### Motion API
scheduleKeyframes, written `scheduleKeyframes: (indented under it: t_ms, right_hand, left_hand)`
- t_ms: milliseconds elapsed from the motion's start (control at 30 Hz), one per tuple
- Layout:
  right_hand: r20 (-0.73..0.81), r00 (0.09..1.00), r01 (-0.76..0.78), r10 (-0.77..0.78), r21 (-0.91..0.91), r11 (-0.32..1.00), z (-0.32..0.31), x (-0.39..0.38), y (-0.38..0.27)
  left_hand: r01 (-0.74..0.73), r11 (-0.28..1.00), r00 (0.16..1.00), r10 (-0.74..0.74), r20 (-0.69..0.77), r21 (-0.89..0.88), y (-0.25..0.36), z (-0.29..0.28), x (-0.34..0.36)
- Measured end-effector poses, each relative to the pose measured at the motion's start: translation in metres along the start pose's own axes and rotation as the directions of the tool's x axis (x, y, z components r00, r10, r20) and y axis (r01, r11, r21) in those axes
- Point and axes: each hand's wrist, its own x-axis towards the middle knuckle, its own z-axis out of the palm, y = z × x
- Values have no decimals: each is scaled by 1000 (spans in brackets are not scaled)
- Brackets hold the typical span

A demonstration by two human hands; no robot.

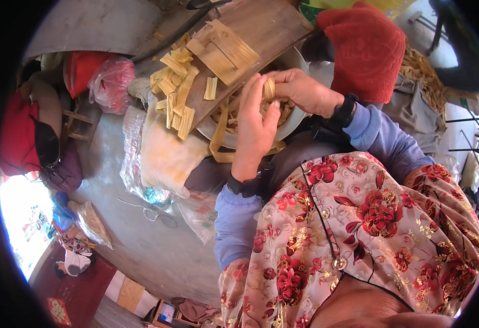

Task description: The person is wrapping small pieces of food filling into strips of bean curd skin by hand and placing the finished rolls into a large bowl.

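Yellow strip (270, 88), gripped between the person's left hand (255, 120) and right hand (302, 92) over the white basin (294, 122): seemingly light, pliable, prone to splitting; best pinched across its flat faces.

A ribbed yellow strip (270, 89) curls between both hands (252, 130) (307, 92).

Daylight (27, 218) blazing white near nine o'clock, grey floor (165, 243) spreading at seven, wooden stool (77, 116) towards ten!
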Motion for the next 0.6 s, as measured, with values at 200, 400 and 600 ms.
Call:
scheduleKeyframes:
  t_ms: [200,400,600]
  right_hand:
    - [19,751,508,-660,-654,560,10,4,-5]
    - [-13,560,534,-828,-759,373,-1,10,-13]
    - [-85,681,489,-728,-686,538,-20,8,-16]
  left_hand:
    - [113,972,994,-108,-34,207,-2,0,22]
    - [663,546,713,-669,210,-512,-6,7,-11]
    - [198,954,977,-211,36,226,-10,-21,-30]
